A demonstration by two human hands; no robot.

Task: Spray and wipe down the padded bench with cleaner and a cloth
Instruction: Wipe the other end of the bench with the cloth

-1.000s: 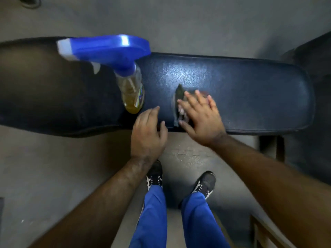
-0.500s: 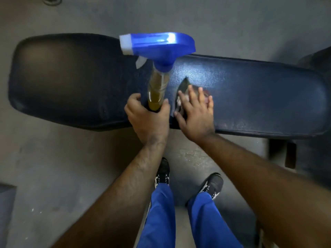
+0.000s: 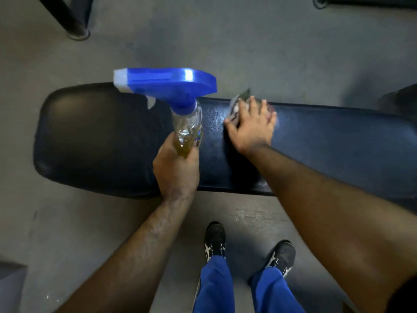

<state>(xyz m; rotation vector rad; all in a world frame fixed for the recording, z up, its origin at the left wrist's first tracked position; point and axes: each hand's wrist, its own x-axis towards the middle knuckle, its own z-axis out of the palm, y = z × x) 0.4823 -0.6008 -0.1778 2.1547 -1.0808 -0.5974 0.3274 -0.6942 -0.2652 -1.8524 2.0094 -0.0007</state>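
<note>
Left hand: the left hand (image 3: pixel 177 170) is wrapped shut round the lower body of the spray bottle (image 3: pixel 187 129), holding it upright over the middle of the padded bench (image 3: pixel 338 145), probably to keep it off the part being wiped.
Spray bottle: clear, with some yellowish cleaner low down; its blue trigger head (image 3: pixel 167 83) points toward the bench's left end, with no finger on the trigger.
Right hand: the right hand (image 3: pixel 251 126) lies flat with fingers spread, pressing the cloth (image 3: pixel 239 101) onto the padding near the far edge; a flat palm looks suited to rubbing, not to lifting.
Cloth: mostly hidden under the palm, only a crumpled pale edge showing past the fingertips.
Bench surface: dark and glossy; right of the cloth it shows a faint sheen, perhaps damp, though I cannot be sure.
Surroundings: grey floor, a black metal leg (image 3: pixel 70 21) at the far left, the person's shoes (image 3: pixel 215 240) close under the near edge.
In the way: the held bottle hangs over the left half, which I judge not yet wiped.
</note>
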